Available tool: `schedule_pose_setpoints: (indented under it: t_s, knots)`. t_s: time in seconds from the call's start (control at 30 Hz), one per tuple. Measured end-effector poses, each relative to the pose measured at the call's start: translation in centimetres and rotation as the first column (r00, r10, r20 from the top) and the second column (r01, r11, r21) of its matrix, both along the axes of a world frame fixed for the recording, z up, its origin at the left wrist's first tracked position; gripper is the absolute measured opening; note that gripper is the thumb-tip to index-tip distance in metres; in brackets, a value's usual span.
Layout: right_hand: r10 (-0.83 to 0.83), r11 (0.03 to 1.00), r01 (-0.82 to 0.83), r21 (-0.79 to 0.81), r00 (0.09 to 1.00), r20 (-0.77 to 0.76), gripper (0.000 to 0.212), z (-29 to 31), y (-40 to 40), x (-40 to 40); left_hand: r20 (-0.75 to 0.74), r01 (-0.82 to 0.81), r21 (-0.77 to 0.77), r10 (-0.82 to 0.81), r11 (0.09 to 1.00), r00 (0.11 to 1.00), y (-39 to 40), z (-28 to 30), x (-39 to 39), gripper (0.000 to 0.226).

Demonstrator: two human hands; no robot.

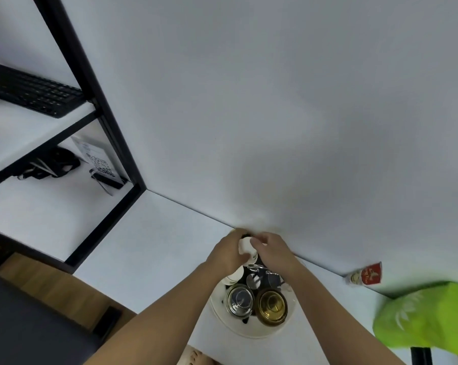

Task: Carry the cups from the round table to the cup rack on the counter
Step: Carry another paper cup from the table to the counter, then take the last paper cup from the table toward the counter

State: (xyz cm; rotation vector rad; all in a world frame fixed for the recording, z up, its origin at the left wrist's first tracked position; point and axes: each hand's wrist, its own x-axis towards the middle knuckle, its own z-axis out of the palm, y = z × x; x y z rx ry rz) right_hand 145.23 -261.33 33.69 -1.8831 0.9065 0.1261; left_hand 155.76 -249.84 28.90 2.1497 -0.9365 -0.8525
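Note:
Both hands meet over the far side of the cup rack [251, 329], a round white tray with black pegs on the white counter. My left hand [226, 252] and my right hand [271, 248] hold one white cup [245, 245] between them, its base facing me, above the rack's back pegs. On the rack sit a clear glass cup [239, 299], an amber glass cup [272, 306], a white cup [234, 275] under my left wrist and a dark cup [253, 280]. The round table is out of view.
A black-framed shelf unit [112, 143] stands at the left with a keyboard [33, 92] and small items. A red and white packet [365, 276] lies by the wall at the right, near a bright green object [428, 317]. Wooden floor shows below left.

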Motion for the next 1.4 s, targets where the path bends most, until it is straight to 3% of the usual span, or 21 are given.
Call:
schedule_pose_setpoints:
  t_s: [0.13, 0.3, 0.43, 0.57, 0.8, 0.97, 1.17, 1.4]
  knots:
    - [0.045, 0.992, -0.036, -0.12, 0.996, 0.074, 0.04, 2.1, -0.7, 0.4, 0.047, -0.052, -0.033, 0.053, 0.998, 0.997, 0.7, 2.5, 0.9, 0.063]
    - [0.105, 0.973, -0.022, -0.231, 0.929, 0.355, 0.04, 7.6, -0.8, 1.6, 0.164, -0.169, -0.246, 0.213, 0.954, 0.963, 2.1, 9.7, 2.2, 0.056]
    - [0.228, 0.945, -0.044, -0.324, 0.799, 0.557, 0.046, 13.6, -0.1, 2.2, 0.225, -0.211, -0.463, 0.344, 0.861, 0.911, 3.8, 17.4, 1.5, 0.059]
    - [0.39, 0.9, -0.109, -0.422, 0.636, 0.666, 0.06, 19.8, 2.0, 1.8, 0.252, -0.209, -0.645, 0.463, 0.735, 0.85, 7.2, 24.9, -1.6, 0.073]
    - [0.605, 0.796, -0.304, -0.524, 0.356, 0.712, 0.066, 24.3, 9.1, -2.0, 0.309, -0.296, -0.722, 0.674, 0.626, 0.671, 15.5, 29.5, -10.5, 0.074]
    - [0.655, 0.705, -0.488, -0.515, 0.167, 0.737, 0.055, 24.6, 16.9, -5.1, 0.341, -0.442, -0.701, 0.808, 0.559, 0.481, 23.3, 29.6, -18.2, 0.068]
    - [0.684, 0.539, -0.674, -0.505, 0.0, 0.729, 0.055, 23.6, 28.0, -10.7, 0.258, -0.592, -0.733, 0.942, 0.336, 0.216, 33.1, 29.8, -28.6, 0.065]
    - [0.644, 0.279, -0.831, -0.481, -0.21, 0.735, 0.053, 23.2, 41.8, -23.0, 0.239, -0.665, -0.74, 0.964, 0.102, -0.118, 44.0, 29.5, -46.2, 0.063]
